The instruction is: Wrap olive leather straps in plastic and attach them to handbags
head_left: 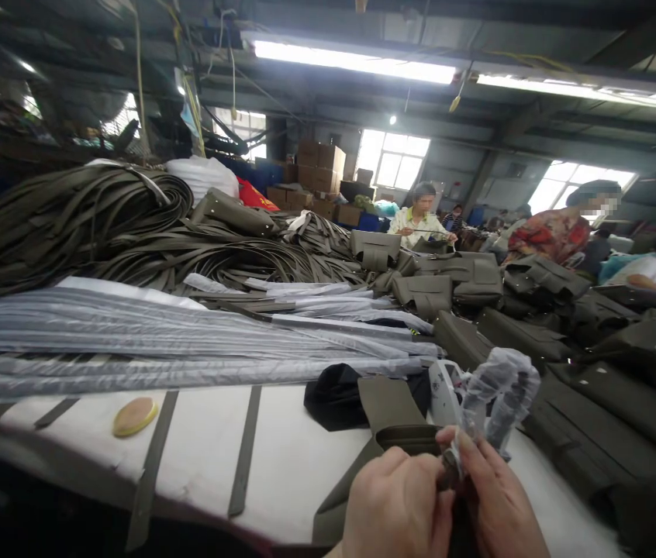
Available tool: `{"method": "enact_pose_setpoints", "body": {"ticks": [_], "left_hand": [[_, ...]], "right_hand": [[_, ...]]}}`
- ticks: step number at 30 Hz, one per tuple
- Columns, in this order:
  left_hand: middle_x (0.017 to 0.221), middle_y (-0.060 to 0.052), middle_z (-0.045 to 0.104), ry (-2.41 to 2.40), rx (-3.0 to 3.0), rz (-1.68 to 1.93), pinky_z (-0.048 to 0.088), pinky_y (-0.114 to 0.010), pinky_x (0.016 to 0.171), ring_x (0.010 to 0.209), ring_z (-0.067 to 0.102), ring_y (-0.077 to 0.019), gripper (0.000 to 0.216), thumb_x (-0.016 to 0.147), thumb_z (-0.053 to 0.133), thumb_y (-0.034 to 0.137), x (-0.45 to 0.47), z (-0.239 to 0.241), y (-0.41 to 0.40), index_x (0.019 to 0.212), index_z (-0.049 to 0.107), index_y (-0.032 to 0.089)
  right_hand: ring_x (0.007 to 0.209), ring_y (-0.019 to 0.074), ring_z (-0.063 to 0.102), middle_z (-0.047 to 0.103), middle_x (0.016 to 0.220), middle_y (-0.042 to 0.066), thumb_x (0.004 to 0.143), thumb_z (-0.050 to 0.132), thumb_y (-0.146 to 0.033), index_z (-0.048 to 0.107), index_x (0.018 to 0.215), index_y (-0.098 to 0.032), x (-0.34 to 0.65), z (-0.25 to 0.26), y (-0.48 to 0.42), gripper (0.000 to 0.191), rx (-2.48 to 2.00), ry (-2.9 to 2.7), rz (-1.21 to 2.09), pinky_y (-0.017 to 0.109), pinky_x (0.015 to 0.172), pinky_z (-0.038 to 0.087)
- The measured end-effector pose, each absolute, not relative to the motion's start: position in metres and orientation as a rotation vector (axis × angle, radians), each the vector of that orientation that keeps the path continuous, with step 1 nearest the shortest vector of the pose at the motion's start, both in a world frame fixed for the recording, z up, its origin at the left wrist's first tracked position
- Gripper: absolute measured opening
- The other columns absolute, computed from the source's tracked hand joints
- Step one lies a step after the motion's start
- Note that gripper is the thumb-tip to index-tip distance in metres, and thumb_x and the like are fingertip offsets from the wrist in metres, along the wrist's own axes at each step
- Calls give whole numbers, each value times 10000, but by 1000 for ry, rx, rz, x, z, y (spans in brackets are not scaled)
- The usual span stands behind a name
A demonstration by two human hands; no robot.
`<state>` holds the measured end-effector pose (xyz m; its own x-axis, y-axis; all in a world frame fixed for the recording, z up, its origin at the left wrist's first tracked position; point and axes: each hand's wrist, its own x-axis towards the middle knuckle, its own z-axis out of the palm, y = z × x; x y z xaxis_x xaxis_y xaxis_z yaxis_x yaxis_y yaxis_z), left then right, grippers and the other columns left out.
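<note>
Near the bottom right, my left hand [395, 504] is closed around a dark olive strap [449, 469]. My right hand [499, 496] meets it there, thumb and fingers pinched on the crinkled clear plastic at the strap's end. Just beyond the fingers, a plastic-wrapped loop [499, 395] stands up, its lower part hidden by my right hand. Beneath and left of my hands lies an olive bag piece [389, 407] with a folded band. A black cloth-like bundle [336, 395] sits behind it. Beside the loop is a small white box [445, 394].
Olive bags [612, 434] pile up on the right. Plastic-wrapped straps [188, 333] stretch across the left, with coiled bare straps [235, 260] behind. A round yellow-rimmed disc [135, 417] and loose strips [245, 449] lie on the white table [200, 465]. Other people [421, 217] sit beyond.
</note>
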<state>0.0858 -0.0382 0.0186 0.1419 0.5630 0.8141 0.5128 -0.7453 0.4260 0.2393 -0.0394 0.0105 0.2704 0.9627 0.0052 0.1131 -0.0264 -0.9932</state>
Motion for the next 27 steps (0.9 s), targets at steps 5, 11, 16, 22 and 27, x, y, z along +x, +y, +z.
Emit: {"method": "enact_pose_setpoints", "body": {"ticks": [5, 11, 16, 22, 27], "left_hand": [[850, -39, 704, 1008, 2001, 1379, 500, -242, 630, 730, 667, -164, 156, 855, 546, 129, 69, 34, -33, 903, 673, 204], [917, -45, 719, 834, 2476, 962, 529, -278, 702, 779, 687, -197, 215, 960, 508, 184, 57, 54, -15, 1101, 670, 202], [925, -20, 717, 775, 2723, 778, 519, -293, 674, 772, 684, -212, 188, 883, 612, 160, 51, 65, -11, 1068, 627, 188], [898, -28, 717, 750, 2789, 943, 471, -275, 620, 705, 667, -174, 132, 881, 576, 126, 57, 69, -17, 996, 633, 156], [665, -8, 639, 903, 2617, 1201, 320, -302, 472, 549, 568, -150, 149, 827, 528, 116, 66, 54, -24, 720, 585, 204]], "right_hand": [[848, 254, 702, 748, 950, 93, 883, 495, -664, 675, 1114, -165, 235, 7, -46, 578, -1397, -1159, 885, 312, 719, 590], [1112, 289, 651, 721, 1157, 116, 924, 475, -603, 686, 1215, -165, 248, 10, -46, 566, -1419, -1379, 773, 349, 937, 546], [1138, 267, 631, 691, 1222, 104, 944, 446, -588, 661, 1247, -176, 252, 16, -46, 556, -1444, -1475, 833, 325, 986, 515], [735, 203, 649, 714, 862, 50, 936, 472, -577, 683, 1147, -179, 242, 23, -54, 498, -1407, -1424, 860, 245, 636, 541], [633, 187, 592, 653, 723, 24, 902, 539, -567, 683, 1001, -187, 237, 13, -52, 418, -1343, -1257, 913, 264, 612, 522]]}}
